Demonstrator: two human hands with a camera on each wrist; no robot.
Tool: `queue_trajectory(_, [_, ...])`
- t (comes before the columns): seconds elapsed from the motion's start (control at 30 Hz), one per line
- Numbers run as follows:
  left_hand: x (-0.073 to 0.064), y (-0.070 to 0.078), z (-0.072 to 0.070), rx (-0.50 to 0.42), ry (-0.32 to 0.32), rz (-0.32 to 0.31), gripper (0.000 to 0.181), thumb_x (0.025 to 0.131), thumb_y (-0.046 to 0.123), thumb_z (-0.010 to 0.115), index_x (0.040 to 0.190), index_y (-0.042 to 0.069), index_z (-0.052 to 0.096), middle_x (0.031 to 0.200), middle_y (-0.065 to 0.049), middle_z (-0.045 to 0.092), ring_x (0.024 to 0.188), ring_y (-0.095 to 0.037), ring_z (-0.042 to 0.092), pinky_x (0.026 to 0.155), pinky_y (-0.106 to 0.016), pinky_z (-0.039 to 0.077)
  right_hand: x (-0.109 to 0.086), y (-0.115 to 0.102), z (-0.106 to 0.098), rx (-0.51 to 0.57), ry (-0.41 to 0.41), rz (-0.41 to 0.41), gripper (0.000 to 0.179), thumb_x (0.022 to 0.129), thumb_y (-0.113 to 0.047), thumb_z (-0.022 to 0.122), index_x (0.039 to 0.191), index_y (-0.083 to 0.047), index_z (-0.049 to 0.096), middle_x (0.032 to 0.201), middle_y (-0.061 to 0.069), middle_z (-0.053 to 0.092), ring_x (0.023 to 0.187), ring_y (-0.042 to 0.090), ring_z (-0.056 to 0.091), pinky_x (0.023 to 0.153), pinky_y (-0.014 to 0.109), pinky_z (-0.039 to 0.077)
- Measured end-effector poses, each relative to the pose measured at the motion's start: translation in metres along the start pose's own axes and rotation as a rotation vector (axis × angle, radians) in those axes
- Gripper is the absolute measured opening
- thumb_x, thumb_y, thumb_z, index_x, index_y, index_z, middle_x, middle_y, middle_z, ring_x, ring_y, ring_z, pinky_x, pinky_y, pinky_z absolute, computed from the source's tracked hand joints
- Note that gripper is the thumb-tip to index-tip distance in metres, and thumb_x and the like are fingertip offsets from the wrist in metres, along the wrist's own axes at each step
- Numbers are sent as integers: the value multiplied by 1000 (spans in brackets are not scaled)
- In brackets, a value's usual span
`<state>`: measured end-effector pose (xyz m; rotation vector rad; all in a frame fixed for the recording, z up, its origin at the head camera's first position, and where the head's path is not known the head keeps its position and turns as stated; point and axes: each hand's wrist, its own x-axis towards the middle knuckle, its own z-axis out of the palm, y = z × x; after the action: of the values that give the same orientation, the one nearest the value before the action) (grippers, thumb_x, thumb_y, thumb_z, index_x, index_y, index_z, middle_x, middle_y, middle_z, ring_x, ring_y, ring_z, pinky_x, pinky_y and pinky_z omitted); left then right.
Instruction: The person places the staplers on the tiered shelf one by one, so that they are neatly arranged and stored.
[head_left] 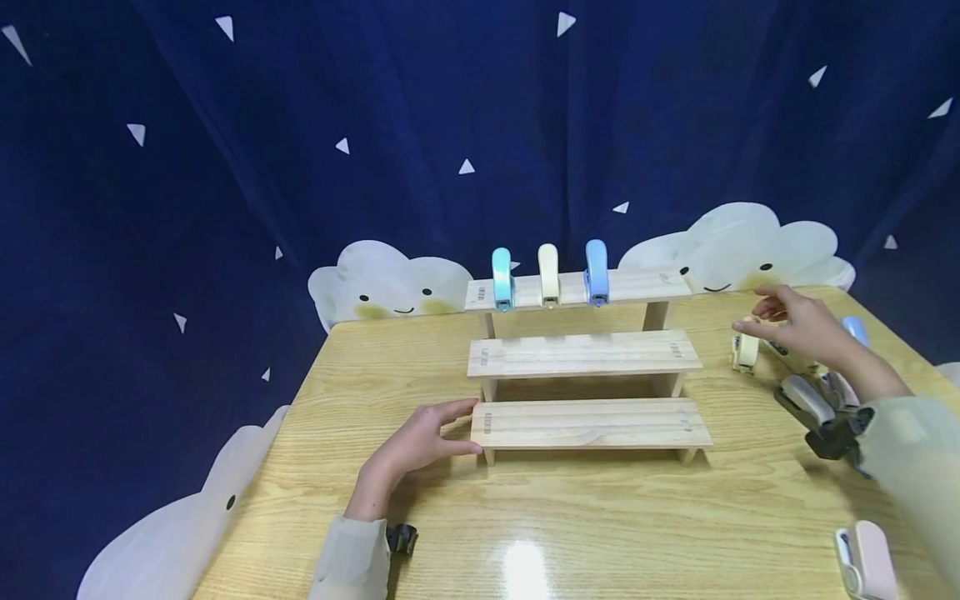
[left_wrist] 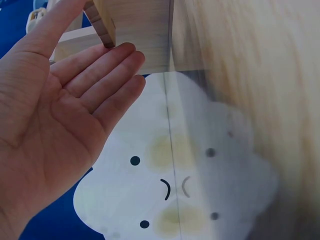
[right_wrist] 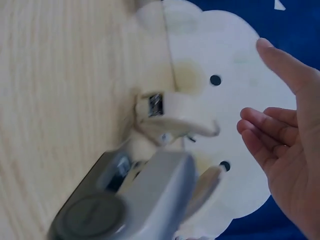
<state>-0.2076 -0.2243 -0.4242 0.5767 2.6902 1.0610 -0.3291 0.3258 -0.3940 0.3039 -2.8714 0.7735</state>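
Observation:
A three-tier wooden shelf (head_left: 585, 354) stands mid-table. Upright along its top tier are a turquoise stapler (head_left: 502, 277), a cream stapler (head_left: 549, 273) and a blue stapler (head_left: 597, 271). My left hand (head_left: 416, 437) is at the left end of the bottom tier, its fingers nearly straight and the fingertips at the wood. On the right, my right hand (head_left: 813, 329) hovers over a group of staplers, thumb and fingers apart and holding nothing. Below its fingertips sits another cream stapler (head_left: 746, 350). Close to it lies a grey stapler (right_wrist: 160, 195), large in the right wrist view.
A pale blue stapler (head_left: 855, 330) lies behind my right wrist, and a pink stapler (head_left: 870, 560) at the table's near right. Beyond the table (head_left: 360, 367) hangs a dark blue curtain (head_left: 420, 108) with white triangles and cloud shapes.

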Motion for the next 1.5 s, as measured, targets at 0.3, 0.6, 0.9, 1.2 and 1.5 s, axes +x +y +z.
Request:
queue_trajectory(0.3, [0,0,0,4,7,-11,76,81,39,78,146,15,47,149,-5,51,138,-27,48,115,-47,41,-2,18,10,-110,-26,-13,86,83,-44,76,132,17,40,97,21,62,87,31,57,77,46,48])
queue_trajectory(0.6, [1,0,0,4,5,-7,78,81,40,78,147,13,46,149,-5,50,138,-28,48,115,-47,40,-1,26,17,-172,-108,-34,90,79,-42,80,131,20,40,89,18,59,76,22,50,63,28,40])
queue_trajectory(0.9, [2,-1,-1,8,2,-5,78,81,39,78,147,13,45,149,-5,50,138,-28,48,115,-47,41,1,30,23,-158,-128,-44,95,75,-40,84,133,19,38,95,26,59,79,28,54,64,33,45])
queue_trajectory(1.2, [3,1,-2,5,5,-9,78,81,37,79,147,12,45,149,-6,50,138,-28,48,115,-47,40,-1,31,27,-192,-96,-80,94,72,-38,86,128,20,39,88,24,60,74,25,54,60,32,46])
queue_trajectory(1.5, [2,1,-1,9,2,-19,78,82,39,78,147,13,45,148,-6,51,138,-27,48,115,-47,40,-9,32,32,-210,10,-131,92,67,-42,89,123,17,46,79,11,61,67,16,50,54,23,39])
